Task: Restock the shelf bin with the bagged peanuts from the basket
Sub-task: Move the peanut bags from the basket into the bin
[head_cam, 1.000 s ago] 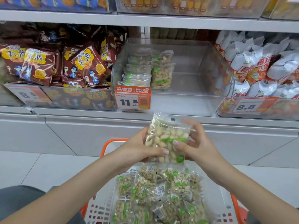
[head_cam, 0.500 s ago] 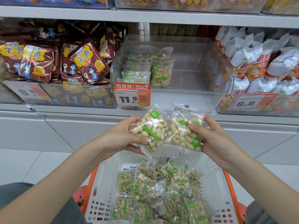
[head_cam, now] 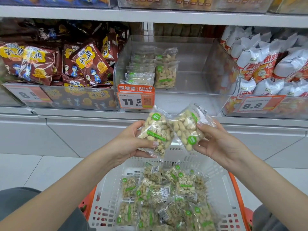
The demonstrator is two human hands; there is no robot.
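My left hand (head_cam: 131, 142) grips one clear bag of peanuts (head_cam: 155, 132) with green labels, thumb across its lower front. My right hand (head_cam: 218, 144) pinches a second peanut bag (head_cam: 186, 127), tilted, beside the first; the two bags touch at their upper corners. Both are held above the white basket (head_cam: 216, 180), which holds several more peanut bags (head_cam: 160, 195). Straight ahead on the shelf is the clear bin (head_cam: 200, 97), with a few peanut bags (head_cam: 165, 72) stacked at its left side and bare floor to the right.
Brown snack bags (head_cam: 86, 64) fill the bin to the left, white and orange bags (head_cam: 270, 64) the bin to the right. An orange price tag (head_cam: 135, 97) reading 11.5 hangs on the peanut bin's front. Another shelf runs overhead. My knees flank the basket.
A second ago both hands held what looked like one bag together. They have since separated, each holding its own bag, and risen toward the shelf; the right bag has tilted further.
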